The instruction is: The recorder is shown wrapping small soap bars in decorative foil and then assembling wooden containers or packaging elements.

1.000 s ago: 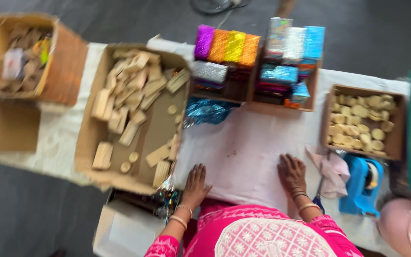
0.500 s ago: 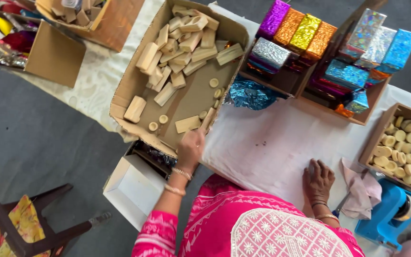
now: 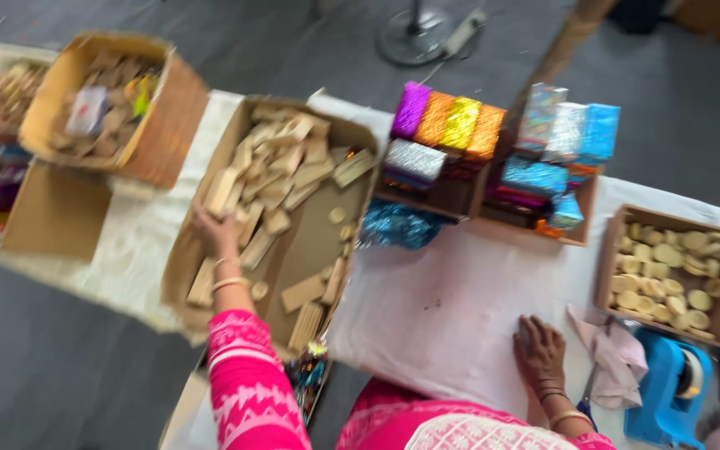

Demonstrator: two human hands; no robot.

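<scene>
Many pale wooden blocks [image 3: 281,179], long and short, lie heaped in an open cardboard box [image 3: 178,275] on the left part of the desk [image 3: 452,317]; a few small round discs sit loose among them on the box floor.

Left hand [image 3: 217,233]: reaching into that box near its left wall, palm down on the blocks. The view is blurred, so I cannot tell whether my fingers have closed on a piece. Bangles at the wrist, pink patterned sleeve behind.

Right hand [image 3: 539,354]: flat on the white desk cover, fingers spread, holding nothing.

Nearby items:
- Glittery wrapped boxes [image 3: 447,121] in purple, orange, yellow and silver, stacked in a brown tray behind the bare cover.
- Blue and silver wrapped boxes [image 3: 572,137] in a second tray beside the first.
- Crumpled blue foil [image 3: 397,225] just right of the block box.
- Small carton of round discs [image 3: 668,275] at far right.
- Pink cloth [image 3: 618,358] just beside my right hand.
- Blue tape dispenser [image 3: 668,392] touching the cloth's right side.
- Second cardboard box [image 3: 114,104] of mixed pieces at far left.

Nothing lies between either hand and the blocks.
</scene>
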